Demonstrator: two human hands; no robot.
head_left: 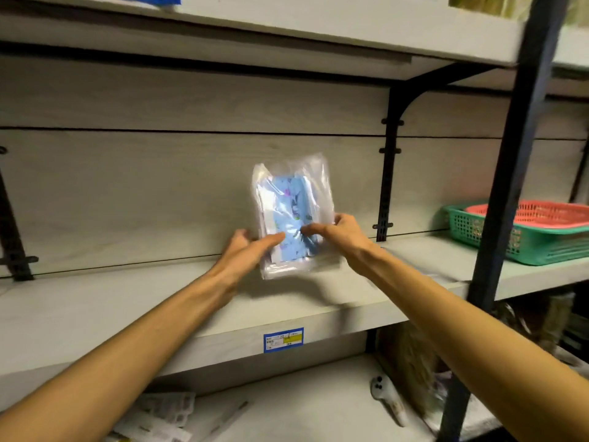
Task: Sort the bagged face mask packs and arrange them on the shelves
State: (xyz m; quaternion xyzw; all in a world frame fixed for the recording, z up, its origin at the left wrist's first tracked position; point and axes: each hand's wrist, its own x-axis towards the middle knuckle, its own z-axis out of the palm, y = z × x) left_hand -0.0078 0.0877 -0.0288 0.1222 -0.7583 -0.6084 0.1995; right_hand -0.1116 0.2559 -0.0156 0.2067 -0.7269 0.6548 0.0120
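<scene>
Mask pack [291,215], pinched upright at its lower edge by both hands' [245,247] [338,232] grip over the shelf [127,301], looks likely to topple once released.

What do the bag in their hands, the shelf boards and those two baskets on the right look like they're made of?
Mask pack: thin clear plastic film, glossy and crinkled, with blue printed masks showing through, probably soft fabric.
Shelf board: looks like pale wood-grain laminate, matte; the grain lines suggest it, solid wood is possible.
Green basket and red basket: moulded plastic mesh, judging by the even grid holes and bright colour.
</scene>
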